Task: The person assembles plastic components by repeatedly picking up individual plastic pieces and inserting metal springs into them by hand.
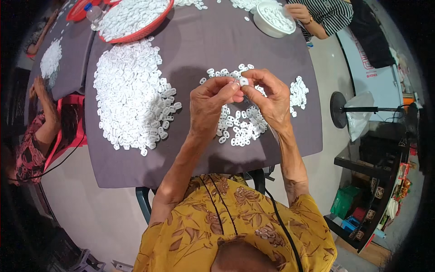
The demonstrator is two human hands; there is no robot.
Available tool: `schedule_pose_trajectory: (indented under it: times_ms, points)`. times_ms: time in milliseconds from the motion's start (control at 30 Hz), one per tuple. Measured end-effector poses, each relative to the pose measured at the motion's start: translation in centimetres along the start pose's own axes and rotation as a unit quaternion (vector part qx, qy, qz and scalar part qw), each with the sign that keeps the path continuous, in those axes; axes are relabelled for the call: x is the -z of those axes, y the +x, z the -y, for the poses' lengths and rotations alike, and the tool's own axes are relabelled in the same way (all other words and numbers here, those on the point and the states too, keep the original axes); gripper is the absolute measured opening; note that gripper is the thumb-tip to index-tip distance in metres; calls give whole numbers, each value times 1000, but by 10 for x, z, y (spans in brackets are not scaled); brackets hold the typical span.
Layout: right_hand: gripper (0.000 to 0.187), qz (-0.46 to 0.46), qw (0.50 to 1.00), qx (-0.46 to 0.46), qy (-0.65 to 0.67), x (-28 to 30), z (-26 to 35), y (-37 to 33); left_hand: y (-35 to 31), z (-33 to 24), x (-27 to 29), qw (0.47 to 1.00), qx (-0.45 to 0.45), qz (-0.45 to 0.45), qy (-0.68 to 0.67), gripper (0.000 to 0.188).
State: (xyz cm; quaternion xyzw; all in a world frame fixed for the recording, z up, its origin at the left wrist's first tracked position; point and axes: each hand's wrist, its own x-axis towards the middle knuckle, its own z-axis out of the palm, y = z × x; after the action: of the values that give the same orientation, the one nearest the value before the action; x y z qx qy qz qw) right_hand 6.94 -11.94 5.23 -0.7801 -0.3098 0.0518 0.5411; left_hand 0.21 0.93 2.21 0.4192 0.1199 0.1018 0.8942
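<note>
The fisheye head camera looks steeply down from above the wearer's yellow floral blouse (204, 229), facing across the cloth-covered table (195, 50) from its near edge. It sits close, with the left hand (209, 102) and right hand (274, 97) about mid-frame; both near table corners show, while the far side runs past the upper rim.

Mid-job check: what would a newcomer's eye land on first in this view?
Probably the broad heap of small white oval pieces on the left of the purple-grey cloth-covered table. Next, near the centre, the person's bare left hand and bare right hand meet fingertip to fingertip at one small white piece, above a looser scatter. At the upper left, a round red plastic basket is piled with more.
</note>
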Motion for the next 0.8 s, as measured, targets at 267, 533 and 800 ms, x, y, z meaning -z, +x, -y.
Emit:
schedule_pose_trajectory:
  times_ms: [267,533,800]
  points:
    - [16,0,990,71,-120,0,4,2,1,2,-1,1000,0,2,-14,18]
    - [13,-70,961,-116,239,-8,-10,1,3,6,-4,996,32,33,-73,13]
    - [15,-73,977,-71,187,-4,-14,-2,1,4,-5,999,7,8,-39,12]
